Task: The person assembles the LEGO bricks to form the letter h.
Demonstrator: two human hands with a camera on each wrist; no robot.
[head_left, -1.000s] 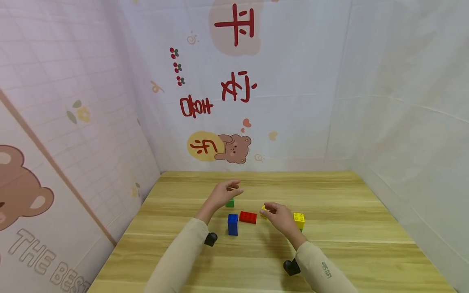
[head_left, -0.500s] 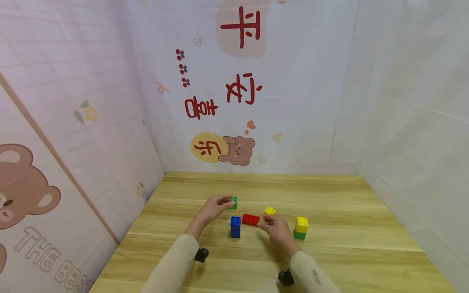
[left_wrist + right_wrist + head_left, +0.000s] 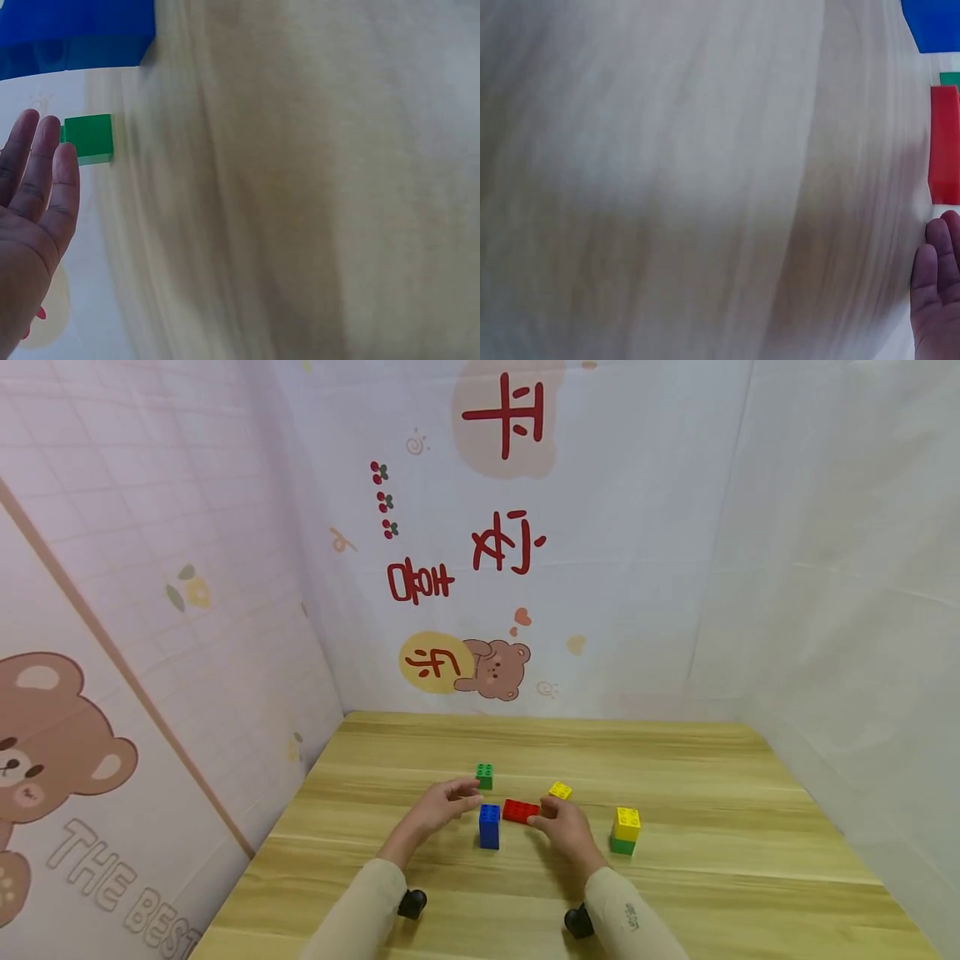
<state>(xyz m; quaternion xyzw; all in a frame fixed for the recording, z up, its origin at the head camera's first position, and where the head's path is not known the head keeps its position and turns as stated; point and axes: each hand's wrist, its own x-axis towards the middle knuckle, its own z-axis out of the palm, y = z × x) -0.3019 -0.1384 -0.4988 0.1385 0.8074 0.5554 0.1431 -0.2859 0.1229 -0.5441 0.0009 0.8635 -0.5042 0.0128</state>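
Observation:
In the head view my left hand (image 3: pixel 437 807) reaches in from the left, its fingers loosely bent beside a tall blue block (image 3: pixel 489 828). Nothing is in its grasp. A small green brick (image 3: pixel 484 777) stands behind those fingertips; the left wrist view shows straight fingers in front of the same green brick (image 3: pixel 91 136). My right hand (image 3: pixel 566 827) is at the right end of a red brick (image 3: pixel 521 811), thumb and forefinger parted around that end. In the right wrist view straight fingers lie just short of the red brick (image 3: pixel 943 146).
A small yellow brick (image 3: pixel 560 791) lies behind my right hand. Farther right stands a stack of a yellow brick (image 3: pixel 627 820) on a green brick (image 3: pixel 623 845). Printed white cloth (image 3: pixel 615 527) hangs around the wooden table (image 3: pixel 675 910).
My left hand has come back from the green brick to beside the blue block. My right hand has moved from the small yellow brick to the red brick's end. The bricks stay put.

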